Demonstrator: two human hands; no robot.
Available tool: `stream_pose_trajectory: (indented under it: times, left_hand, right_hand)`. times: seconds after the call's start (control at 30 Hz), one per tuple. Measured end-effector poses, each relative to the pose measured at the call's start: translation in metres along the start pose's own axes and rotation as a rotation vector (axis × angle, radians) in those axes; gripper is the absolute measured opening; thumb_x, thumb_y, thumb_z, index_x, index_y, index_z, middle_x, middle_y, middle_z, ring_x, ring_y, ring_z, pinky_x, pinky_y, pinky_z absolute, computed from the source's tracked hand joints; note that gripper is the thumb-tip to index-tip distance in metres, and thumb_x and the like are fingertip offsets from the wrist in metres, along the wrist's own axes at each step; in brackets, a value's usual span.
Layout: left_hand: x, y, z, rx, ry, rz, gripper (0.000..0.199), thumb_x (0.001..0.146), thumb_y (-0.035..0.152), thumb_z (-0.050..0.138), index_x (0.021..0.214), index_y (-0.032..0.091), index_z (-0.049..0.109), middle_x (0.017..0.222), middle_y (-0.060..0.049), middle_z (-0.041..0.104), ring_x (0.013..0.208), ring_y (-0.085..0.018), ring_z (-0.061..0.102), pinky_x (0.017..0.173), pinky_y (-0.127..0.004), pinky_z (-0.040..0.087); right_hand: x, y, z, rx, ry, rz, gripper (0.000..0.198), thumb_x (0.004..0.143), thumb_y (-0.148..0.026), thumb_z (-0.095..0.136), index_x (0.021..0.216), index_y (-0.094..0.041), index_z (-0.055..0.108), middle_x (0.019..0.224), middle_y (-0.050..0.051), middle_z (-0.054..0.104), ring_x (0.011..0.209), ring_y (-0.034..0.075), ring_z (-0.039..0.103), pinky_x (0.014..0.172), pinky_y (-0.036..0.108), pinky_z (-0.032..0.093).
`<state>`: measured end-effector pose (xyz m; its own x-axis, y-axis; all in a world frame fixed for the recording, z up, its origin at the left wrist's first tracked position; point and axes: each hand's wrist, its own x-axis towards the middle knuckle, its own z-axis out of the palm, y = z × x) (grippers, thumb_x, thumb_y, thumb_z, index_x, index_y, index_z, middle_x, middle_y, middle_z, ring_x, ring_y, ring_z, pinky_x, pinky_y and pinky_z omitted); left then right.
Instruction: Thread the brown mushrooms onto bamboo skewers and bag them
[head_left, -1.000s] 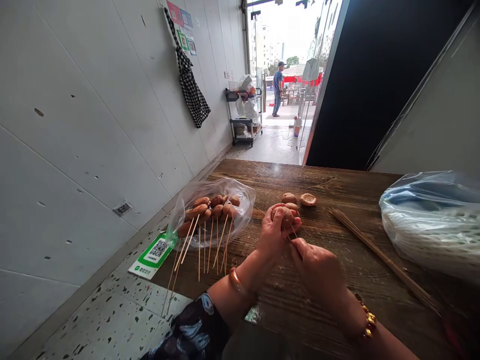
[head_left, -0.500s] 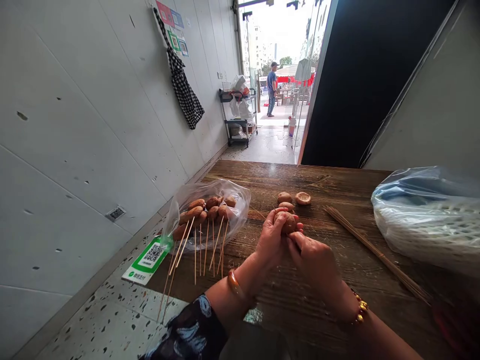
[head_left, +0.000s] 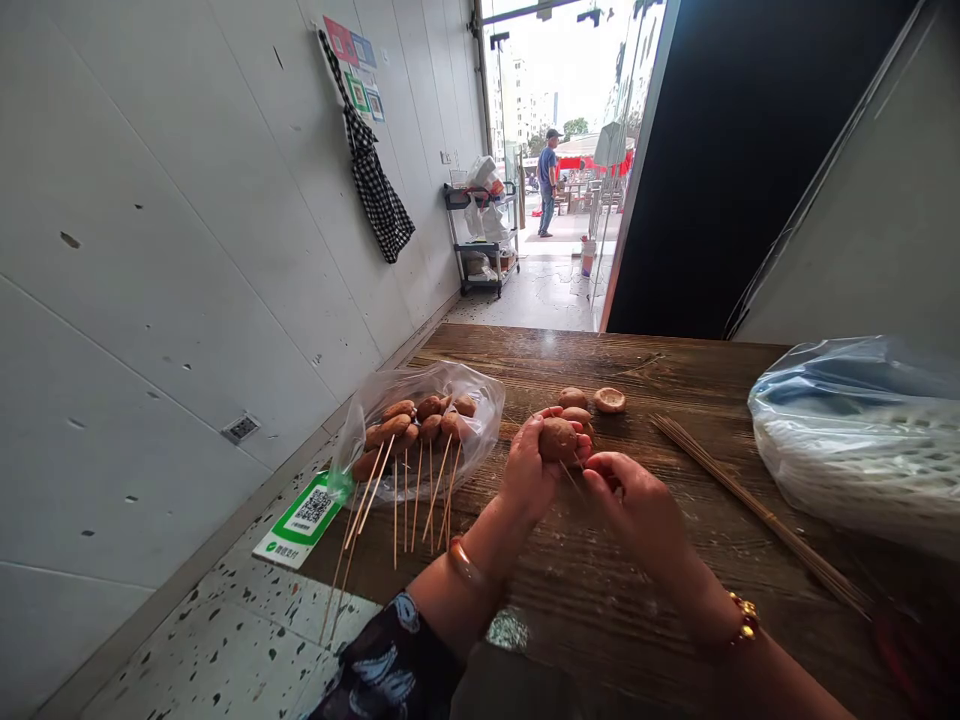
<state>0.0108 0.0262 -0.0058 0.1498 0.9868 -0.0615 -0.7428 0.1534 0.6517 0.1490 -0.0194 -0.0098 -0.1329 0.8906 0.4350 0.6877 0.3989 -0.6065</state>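
My left hand [head_left: 531,465] is wrapped round a brown mushroom cap [head_left: 559,440], its domed side facing up. A thin bamboo skewer [head_left: 570,477] points down from the cap's lower edge. Close by on the right, my right hand [head_left: 630,495] has its thumb and index fingertips drawn together beside the skewer. What they pinch is too small to make out. Just beyond my hands lie more caps: a domed one [head_left: 573,398], another [head_left: 575,415] partly behind my fingers, and a hollow-side-up cap [head_left: 610,400].
Left of my hands, a clear plastic bag [head_left: 487,400] holds several skewered mushrooms [head_left: 397,425], sticks pointing toward me. A QR-code card [head_left: 300,520] lies beside it. On the right are a bundle of skewers [head_left: 750,505] and a large plastic bag [head_left: 847,440] of pale netted items.
The mushroom cap has tilted and shifted slightly left in my left hand, showing more of its dome. My right fingertips have drawn away from its underside, and the skewer now shows below it.
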Motion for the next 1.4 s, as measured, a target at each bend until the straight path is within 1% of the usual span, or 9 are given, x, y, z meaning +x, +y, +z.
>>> stream_pose_trajectory:
  times: [0.1, 0.23, 0.37, 0.57, 0.83, 0.97, 1.17, 1.3, 1.4]
  left_hand:
    - [0.001, 0.0, -0.002, -0.013, -0.013, -0.006, 0.03, 0.087, 0.04, 0.057, 0.102, 0.013, 0.057, 0.085, -0.009, 0.069, 0.074, -0.02, 0.067, 0.075, -0.038, 0.054]
    - [0.001, 0.0, -0.004, 0.028, -0.028, 0.025, 0.029, 0.084, 0.038, 0.063, 0.099, 0.014, 0.058, 0.083, -0.008, 0.069, 0.069, -0.019, 0.067, 0.067, -0.035, 0.054]
    - [0.0, 0.001, -0.002, 0.051, -0.024, -0.009, 0.028, 0.082, 0.036, 0.065, 0.098, 0.014, 0.058, 0.084, -0.009, 0.07, 0.069, -0.019, 0.067, 0.067, -0.035, 0.054]
    - [-0.002, -0.001, 0.001, 0.053, -0.095, -0.006, 0.028, 0.081, 0.036, 0.065, 0.096, 0.014, 0.057, 0.081, -0.007, 0.069, 0.067, -0.02, 0.066, 0.066, -0.035, 0.052]
    - [-0.003, -0.013, 0.001, 0.104, -0.069, 0.003, 0.026, 0.076, 0.036, 0.069, 0.085, 0.014, 0.06, 0.078, -0.007, 0.068, 0.068, -0.019, 0.065, 0.07, -0.034, 0.05]
    - [-0.003, -0.014, 0.002, 0.108, -0.061, 0.004, 0.026, 0.075, 0.036, 0.07, 0.085, 0.013, 0.06, 0.077, -0.007, 0.069, 0.067, -0.018, 0.065, 0.071, -0.033, 0.049]
    - [-0.003, -0.006, 0.004, 0.088, -0.045, 0.003, 0.027, 0.075, 0.036, 0.069, 0.087, 0.015, 0.058, 0.076, -0.006, 0.068, 0.064, -0.019, 0.066, 0.067, -0.034, 0.05]
    - [-0.002, 0.0, 0.004, 0.091, 0.006, 0.056, 0.026, 0.077, 0.036, 0.068, 0.086, 0.014, 0.058, 0.077, -0.007, 0.068, 0.064, -0.018, 0.065, 0.067, -0.034, 0.051]
    - [-0.002, 0.0, 0.004, 0.096, 0.012, 0.053, 0.027, 0.078, 0.037, 0.068, 0.087, 0.014, 0.058, 0.077, -0.007, 0.068, 0.065, -0.018, 0.065, 0.067, -0.034, 0.051]
  right_hand:
    - [0.0, 0.004, 0.0, 0.098, -0.145, 0.085, 0.028, 0.095, -0.038, 0.046, 0.09, -0.02, 0.067, 0.076, 0.003, 0.071, 0.065, 0.017, 0.063, 0.06, 0.027, 0.044]
    - [0.0, 0.009, 0.0, 0.284, -0.157, 0.139, 0.031, 0.093, -0.039, 0.048, 0.097, -0.017, 0.07, 0.085, 0.004, 0.072, 0.075, 0.018, 0.064, 0.067, 0.027, 0.047]
    - [0.002, 0.012, 0.0, 0.363, -0.219, 0.123, 0.034, 0.093, -0.04, 0.048, 0.096, -0.016, 0.071, 0.081, 0.004, 0.072, 0.072, 0.019, 0.064, 0.064, 0.027, 0.047]
    - [0.002, 0.008, -0.005, 0.243, -0.14, 0.039, 0.031, 0.093, -0.035, 0.046, 0.091, -0.018, 0.072, 0.085, 0.006, 0.074, 0.077, 0.021, 0.065, 0.071, 0.03, 0.047]
    - [0.003, 0.013, -0.002, 0.103, -0.102, -0.037, 0.031, 0.093, -0.032, 0.045, 0.074, -0.019, 0.066, 0.075, 0.006, 0.072, 0.069, 0.018, 0.065, 0.066, 0.028, 0.047]
    - [0.005, 0.014, 0.001, 0.096, -0.1, -0.049, 0.03, 0.093, -0.031, 0.044, 0.074, -0.019, 0.064, 0.075, 0.006, 0.071, 0.069, 0.018, 0.063, 0.066, 0.028, 0.045]
    - [0.006, 0.007, 0.0, 0.255, -0.154, 0.069, 0.033, 0.093, -0.041, 0.046, 0.075, -0.018, 0.062, 0.067, 0.002, 0.061, 0.061, 0.013, 0.051, 0.058, 0.025, 0.04]
    - [0.005, 0.003, 0.001, 0.577, -0.342, 0.267, 0.04, 0.086, -0.053, 0.055, 0.066, -0.018, 0.053, 0.054, -0.004, 0.048, 0.05, 0.01, 0.039, 0.047, 0.023, 0.031]
    - [0.004, 0.0, 0.003, 0.804, -0.472, 0.428, 0.045, 0.079, -0.059, 0.062, 0.063, -0.018, 0.052, 0.052, -0.004, 0.048, 0.046, 0.008, 0.034, 0.043, 0.022, 0.024]
